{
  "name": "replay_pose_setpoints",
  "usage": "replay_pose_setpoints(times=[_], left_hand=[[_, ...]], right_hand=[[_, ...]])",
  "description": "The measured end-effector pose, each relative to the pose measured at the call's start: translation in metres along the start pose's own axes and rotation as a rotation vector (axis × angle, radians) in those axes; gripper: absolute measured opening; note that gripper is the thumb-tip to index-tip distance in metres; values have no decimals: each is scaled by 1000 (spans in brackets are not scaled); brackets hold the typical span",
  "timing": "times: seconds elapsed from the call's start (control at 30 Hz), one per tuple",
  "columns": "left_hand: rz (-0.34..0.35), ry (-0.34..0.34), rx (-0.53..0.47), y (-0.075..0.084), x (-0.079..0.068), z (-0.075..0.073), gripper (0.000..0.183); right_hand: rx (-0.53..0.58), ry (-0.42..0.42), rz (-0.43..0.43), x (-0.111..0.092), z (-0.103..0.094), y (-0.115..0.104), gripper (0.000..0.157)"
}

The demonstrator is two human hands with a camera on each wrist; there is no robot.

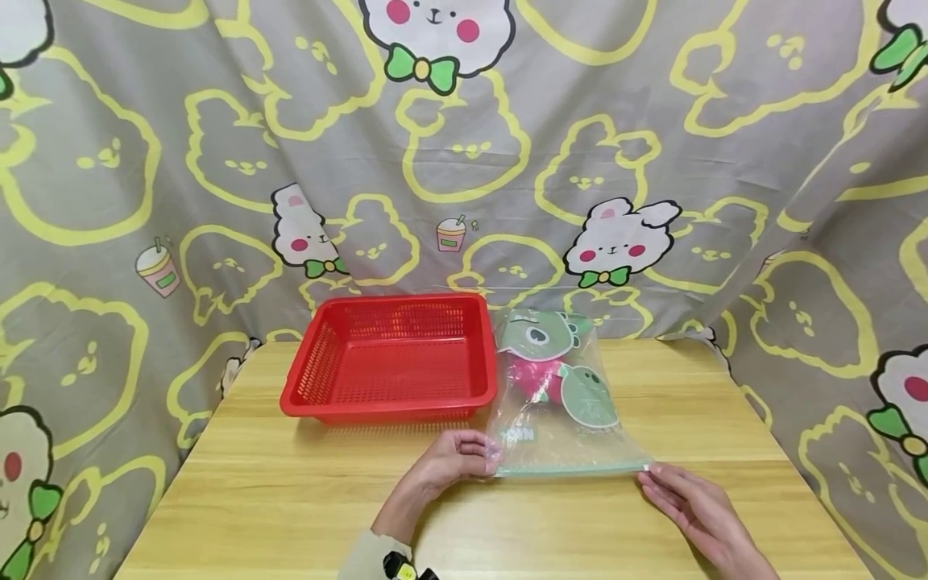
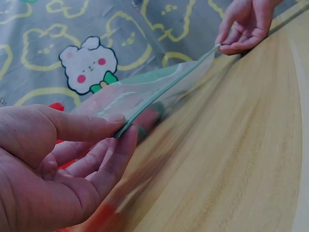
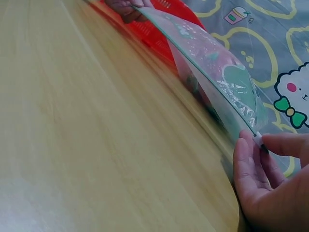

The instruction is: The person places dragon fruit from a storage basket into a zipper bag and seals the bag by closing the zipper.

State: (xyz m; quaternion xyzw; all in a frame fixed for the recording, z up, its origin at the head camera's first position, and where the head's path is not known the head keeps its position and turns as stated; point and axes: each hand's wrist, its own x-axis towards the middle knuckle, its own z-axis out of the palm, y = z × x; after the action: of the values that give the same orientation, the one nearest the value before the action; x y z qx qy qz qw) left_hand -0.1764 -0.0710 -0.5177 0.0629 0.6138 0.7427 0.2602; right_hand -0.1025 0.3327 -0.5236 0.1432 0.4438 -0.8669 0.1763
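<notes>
A clear zip bag (image 1: 558,439) printed with green cartoon animals lies with its green zip edge facing me, and something pink (image 1: 535,377) shows inside it. My left hand (image 1: 458,461) pinches the left end of that edge between thumb and fingers, as the left wrist view shows up close. At the other end my right hand (image 1: 696,511) pinches the corner by the small white slider (image 3: 259,140). Between the two hands the zip edge is drawn straight, raised above the table in the wrist views.
A red plastic basket (image 1: 395,415) with slotted sides stands left of the bag, near the back of the wooden table (image 1: 290,499). Behind and at both sides hangs a grey curtain (image 1: 500,217) with cartoon rabbits.
</notes>
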Motion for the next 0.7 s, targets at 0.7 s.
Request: replay_pose_setpoints(times=[0.7], left_hand=[[193, -35, 521, 43, -31, -26, 27]], right_hand=[[-999, 300, -647, 23, 35, -25, 33]])
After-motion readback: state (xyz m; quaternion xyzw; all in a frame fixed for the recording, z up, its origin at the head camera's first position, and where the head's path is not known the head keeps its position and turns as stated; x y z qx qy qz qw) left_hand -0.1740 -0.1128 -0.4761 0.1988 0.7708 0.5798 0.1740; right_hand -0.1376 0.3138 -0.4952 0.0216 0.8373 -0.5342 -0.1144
